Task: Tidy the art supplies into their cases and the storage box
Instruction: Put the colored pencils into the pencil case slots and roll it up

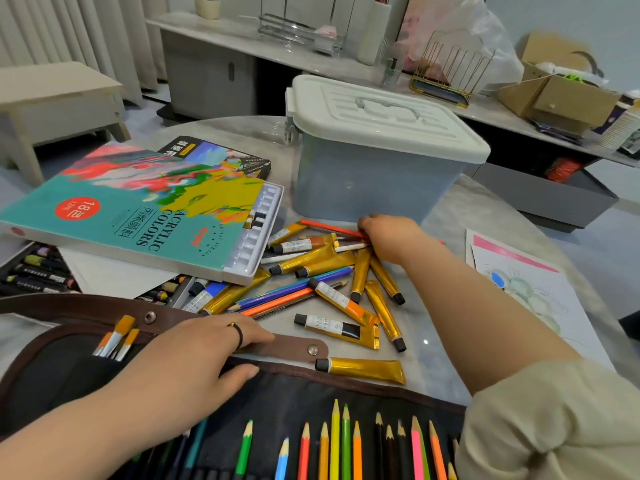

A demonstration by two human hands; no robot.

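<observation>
A home living room. Pale pleated curtains (104,29) hang at the back beside a light wooden stool (59,95). A long low grey cabinet with a pale stone-look top (207,81) carries a cream ceramic jar (207,6), a tall white vase (374,32), a gold wire rack (450,71) and an open brown cardboard box (561,98). Gold metal paint tubes (363,370) litter the round grey marble-look counter (422,362).
</observation>
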